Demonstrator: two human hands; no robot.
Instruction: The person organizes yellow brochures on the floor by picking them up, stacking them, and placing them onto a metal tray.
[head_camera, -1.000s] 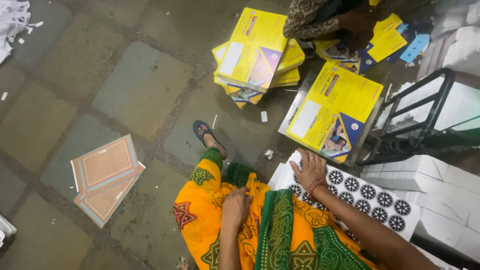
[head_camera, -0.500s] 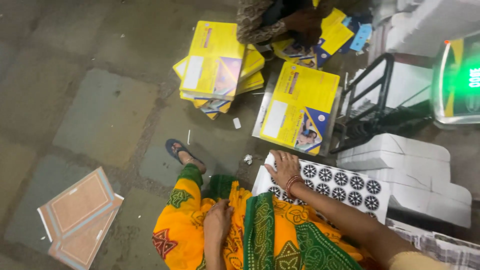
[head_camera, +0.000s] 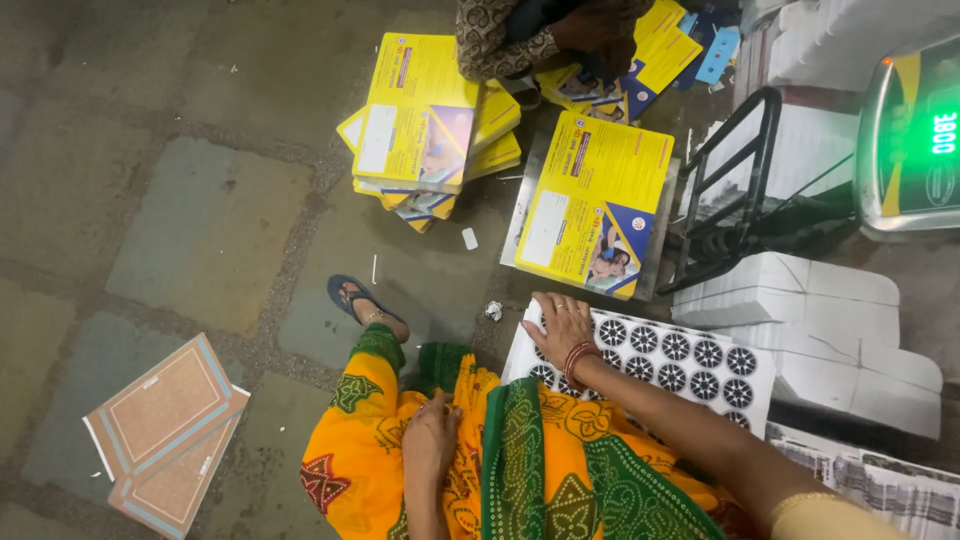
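My right hand (head_camera: 560, 325) lies flat, fingers spread, on the near left corner of a white sheet printed with rows of black round patterns (head_camera: 690, 365). My left hand (head_camera: 430, 435) rests on my knee, on orange and green patterned cloth (head_camera: 520, 470), and holds nothing. My foot in a blue sandal (head_camera: 362, 303) sticks out in front on the stone floor. Just beyond the sheet, a flat yellow box (head_camera: 595, 200) lies on a metal scale platform.
A stack of yellow boxes (head_camera: 425, 130) sits on the floor farther out. Another person (head_camera: 540, 30) crouches behind it among more yellow boxes. A scale display (head_camera: 915, 130) glows green at right, above white stacks (head_camera: 810, 320). Brown books (head_camera: 165, 430) lie at lower left.
The view has swung right and down, bringing the scale display into sight. Both hands stay where they were, the right on the patterned sheet, the left on my knee.
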